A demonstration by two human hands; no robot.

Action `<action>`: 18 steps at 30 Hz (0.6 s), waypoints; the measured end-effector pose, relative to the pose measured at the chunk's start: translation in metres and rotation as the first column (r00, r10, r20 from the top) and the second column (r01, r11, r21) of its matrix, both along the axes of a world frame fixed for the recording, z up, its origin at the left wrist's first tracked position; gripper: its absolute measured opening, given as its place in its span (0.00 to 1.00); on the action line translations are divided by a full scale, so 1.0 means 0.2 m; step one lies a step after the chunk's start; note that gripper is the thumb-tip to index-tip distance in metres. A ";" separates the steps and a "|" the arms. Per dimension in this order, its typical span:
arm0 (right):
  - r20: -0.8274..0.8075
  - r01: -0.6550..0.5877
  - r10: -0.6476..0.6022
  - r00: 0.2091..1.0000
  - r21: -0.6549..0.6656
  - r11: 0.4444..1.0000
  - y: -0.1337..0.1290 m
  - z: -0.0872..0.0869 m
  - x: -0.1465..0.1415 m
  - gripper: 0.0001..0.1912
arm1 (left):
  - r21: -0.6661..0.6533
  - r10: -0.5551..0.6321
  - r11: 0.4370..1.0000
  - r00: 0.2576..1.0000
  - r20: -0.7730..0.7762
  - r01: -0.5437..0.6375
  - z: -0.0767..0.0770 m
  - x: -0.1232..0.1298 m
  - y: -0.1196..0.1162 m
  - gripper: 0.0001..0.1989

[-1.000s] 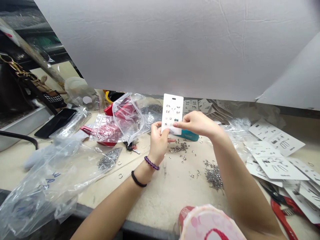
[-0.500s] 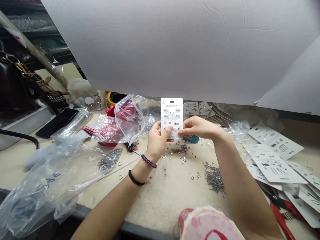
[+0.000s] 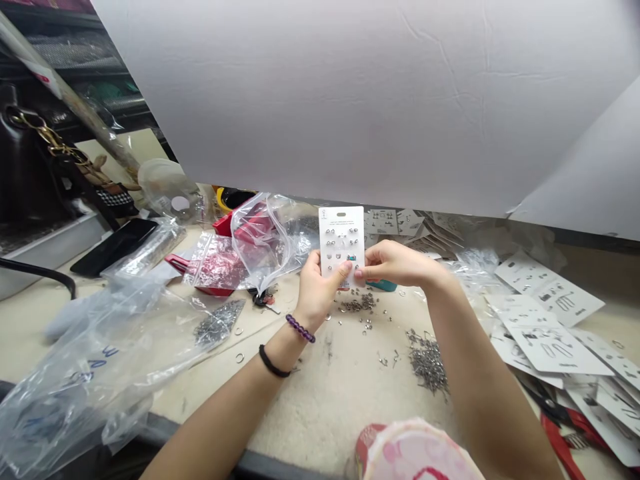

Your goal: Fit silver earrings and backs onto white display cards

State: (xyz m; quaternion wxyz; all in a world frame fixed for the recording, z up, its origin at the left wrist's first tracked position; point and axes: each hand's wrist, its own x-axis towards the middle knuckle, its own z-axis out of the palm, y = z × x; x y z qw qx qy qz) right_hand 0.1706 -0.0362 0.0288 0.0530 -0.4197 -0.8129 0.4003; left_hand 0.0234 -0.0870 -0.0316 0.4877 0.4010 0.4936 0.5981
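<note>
A white card point(image 3: 342, 230) with rows of small metal pieces stands nearly upright above the table. My left hand point(image 3: 320, 285) grips its lower left part, the thumb across the front. My right hand point(image 3: 387, 262) is closed at the card's lower right edge, thumb and forefinger pinched there; whether a small piece is between them is too small to tell. Below the card lie scattered small metal bits point(image 3: 363, 303). A pile of metal pins point(image 3: 429, 362) rests beside my right forearm. Behind my right hand, a teal object point(image 3: 383, 285) is partly hidden.
Filled white cards point(image 3: 555, 333) are heaped at the right, above red-handled pliers point(image 3: 559, 440). Clear plastic bags point(image 3: 90, 360) spread over the left, near a black phone point(image 3: 115, 247). A pink-topped object point(image 3: 415, 453) stands at the front edge. A white panel point(image 3: 350, 100) rises behind.
The card has moved slightly lower in the view and a little left, with both hands still at it. Its lower part catches a coloured glint now.
</note>
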 end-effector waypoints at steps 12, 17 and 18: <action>0.039 0.029 -0.032 0.999 0.066 0.997 -0.04 0.05 0.01 0.11 | 0.010 -0.082 0.997 0.996 0.036 0.081 0.04 0.00 -0.01 0.23; 0.094 0.049 -0.064 0.994 0.156 0.987 -0.05 0.08 -0.01 0.13 | 0.015 -0.111 0.994 0.990 0.086 0.110 0.04 0.00 -0.02 0.20; 0.101 0.091 -0.115 0.988 0.215 0.972 -0.06 0.10 -0.01 0.14 | 0.021 -0.096 0.995 0.992 0.080 0.095 0.04 -0.01 -0.02 0.19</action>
